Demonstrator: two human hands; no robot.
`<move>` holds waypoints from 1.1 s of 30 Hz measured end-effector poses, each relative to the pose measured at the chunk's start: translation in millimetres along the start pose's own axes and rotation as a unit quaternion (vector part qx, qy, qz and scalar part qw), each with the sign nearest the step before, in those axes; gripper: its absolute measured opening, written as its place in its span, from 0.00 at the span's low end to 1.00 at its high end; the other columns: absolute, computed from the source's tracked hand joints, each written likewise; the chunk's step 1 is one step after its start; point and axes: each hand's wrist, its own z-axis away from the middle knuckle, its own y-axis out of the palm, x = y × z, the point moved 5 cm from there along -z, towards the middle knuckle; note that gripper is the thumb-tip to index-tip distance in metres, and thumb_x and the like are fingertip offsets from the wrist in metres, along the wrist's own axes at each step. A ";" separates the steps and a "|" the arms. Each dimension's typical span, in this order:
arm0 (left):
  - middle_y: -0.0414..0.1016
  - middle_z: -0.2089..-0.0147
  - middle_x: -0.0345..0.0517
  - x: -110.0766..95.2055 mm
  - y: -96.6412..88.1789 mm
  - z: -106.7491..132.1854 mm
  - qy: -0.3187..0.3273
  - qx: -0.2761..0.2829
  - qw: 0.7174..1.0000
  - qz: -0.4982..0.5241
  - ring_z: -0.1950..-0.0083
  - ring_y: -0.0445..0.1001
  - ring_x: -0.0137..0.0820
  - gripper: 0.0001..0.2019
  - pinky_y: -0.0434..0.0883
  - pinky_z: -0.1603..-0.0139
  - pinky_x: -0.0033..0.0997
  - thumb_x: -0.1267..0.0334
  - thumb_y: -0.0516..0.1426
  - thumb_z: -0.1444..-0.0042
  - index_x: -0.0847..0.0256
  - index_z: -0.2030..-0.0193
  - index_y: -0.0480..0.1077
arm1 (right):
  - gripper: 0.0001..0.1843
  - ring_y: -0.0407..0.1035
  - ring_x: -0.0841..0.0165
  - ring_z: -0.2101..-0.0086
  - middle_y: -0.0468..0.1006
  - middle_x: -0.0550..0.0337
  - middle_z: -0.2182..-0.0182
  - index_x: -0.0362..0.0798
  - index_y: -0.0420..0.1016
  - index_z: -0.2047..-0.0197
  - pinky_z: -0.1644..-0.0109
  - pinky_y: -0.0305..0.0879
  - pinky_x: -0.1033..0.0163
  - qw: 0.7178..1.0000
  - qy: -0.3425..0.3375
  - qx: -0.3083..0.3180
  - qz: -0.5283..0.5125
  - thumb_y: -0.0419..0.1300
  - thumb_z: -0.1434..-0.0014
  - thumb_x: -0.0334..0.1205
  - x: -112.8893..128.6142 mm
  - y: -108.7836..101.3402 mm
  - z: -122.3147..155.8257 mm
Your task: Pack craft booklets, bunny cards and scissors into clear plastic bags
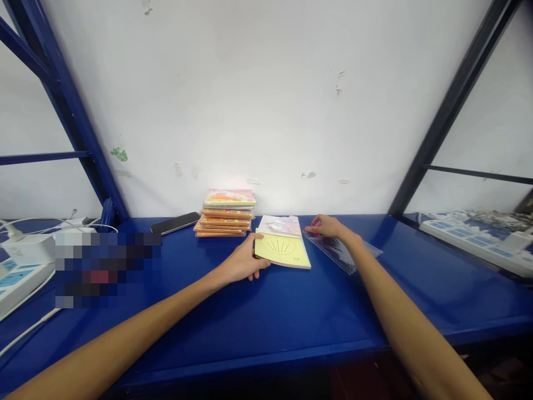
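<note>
A yellow booklet [283, 250] lies on the blue shelf [266, 311], on top of a small stack whose pink-and-white cover [280, 225] shows behind it. My left hand [244, 262] grips the yellow booklet's left edge, thumb on top. My right hand [327, 226] rests at the top of a clear plastic sleeve [341, 251] just right of the booklets, fingers pressed together on it. Further left stands a stack of several orange booklets [227, 214] against the wall.
A black phone [175, 223] lies left of the orange stack. White power strips and cables [25, 255] sit at the far left. More white strips [478, 241] lie on the shelf at the right. Blue frame posts [62, 105] flank the bay.
</note>
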 end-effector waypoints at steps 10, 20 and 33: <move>0.71 0.75 0.31 2.4 -0.6 -0.7 -0.001 0.000 1.000 -0.008 0.81 0.69 0.25 0.36 0.65 0.84 0.19 0.70 0.61 0.44 0.62 0.32 0.49 | 0.18 0.75 0.62 0.54 0.79 0.51 0.50 0.46 0.77 0.48 0.50 0.72 0.53 0.993 -0.073 -0.076 0.047 0.58 0.30 0.52 29.6 -13.2 20.0; 0.76 0.68 0.37 -3.5 -1.9 2.7 -0.002 0.001 0.999 -0.047 0.78 0.72 0.28 0.38 0.66 0.83 0.23 0.66 0.61 0.44 0.61 0.31 0.46 | 0.26 0.69 0.65 0.70 0.78 0.58 0.71 0.50 0.76 0.70 0.70 0.54 0.62 0.980 -0.193 -0.013 0.051 0.65 0.47 0.66 74.2 -1.0 34.1; 0.75 0.71 0.41 -19.9 -21.0 13.0 0.081 -0.095 0.953 -0.275 0.69 0.76 0.41 0.36 0.64 0.68 0.32 0.52 0.67 0.50 0.57 0.35 0.64 | 0.27 0.63 0.68 0.74 0.74 0.62 0.77 0.50 0.69 0.75 0.72 0.49 0.62 0.978 -0.197 -0.030 0.057 0.66 0.48 0.66 72.1 -7.7 38.7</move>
